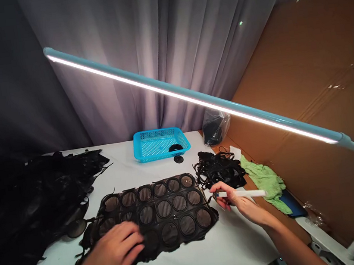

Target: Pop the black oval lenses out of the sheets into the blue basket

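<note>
A black rubbery sheet (174,213) with rows of round, ring-edged discs lies flat on the white table. My left hand (122,246) is over its near left part, fingers slightly bent and apart; whether the fingertips touch the sheet I cannot tell. My right hand (230,201) is closed around a slim white pen-like tool (250,193), just off the sheet's right edge. The tool's tip is hidden by the fingers, and a bit of black material shows by the fingertips.
A large heap of black sheets (27,213) covers the left side. At the back stands a blue basket (139,155), with a black disc (178,159) before it. Black scraps (219,168) and a green cloth (264,179) lie right. A lit lamp bar (191,95) spans above.
</note>
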The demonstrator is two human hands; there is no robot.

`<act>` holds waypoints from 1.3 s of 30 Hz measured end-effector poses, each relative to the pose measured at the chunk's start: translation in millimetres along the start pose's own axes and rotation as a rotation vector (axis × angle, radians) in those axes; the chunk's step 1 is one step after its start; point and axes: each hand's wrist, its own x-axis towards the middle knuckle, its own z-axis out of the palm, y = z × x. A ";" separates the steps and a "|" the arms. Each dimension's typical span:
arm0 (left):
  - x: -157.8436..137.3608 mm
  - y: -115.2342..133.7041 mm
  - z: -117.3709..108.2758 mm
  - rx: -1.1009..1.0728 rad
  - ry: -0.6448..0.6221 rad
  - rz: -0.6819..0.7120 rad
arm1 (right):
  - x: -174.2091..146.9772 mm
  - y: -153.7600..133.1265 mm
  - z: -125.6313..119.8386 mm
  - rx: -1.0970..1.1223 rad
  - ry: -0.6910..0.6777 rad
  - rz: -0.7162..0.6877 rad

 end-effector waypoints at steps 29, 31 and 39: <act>72.0 56.2 95.0 -0.159 -0.242 0.256 | 8.3 26.0 52.4 -0.125 0.124 0.059; 71.4 56.0 95.9 -0.158 -0.238 0.256 | 7.7 26.0 55.0 -0.152 0.129 0.038; 71.4 56.2 96.0 -0.172 -0.263 0.228 | -3.8 32.1 60.5 -0.635 0.144 -0.227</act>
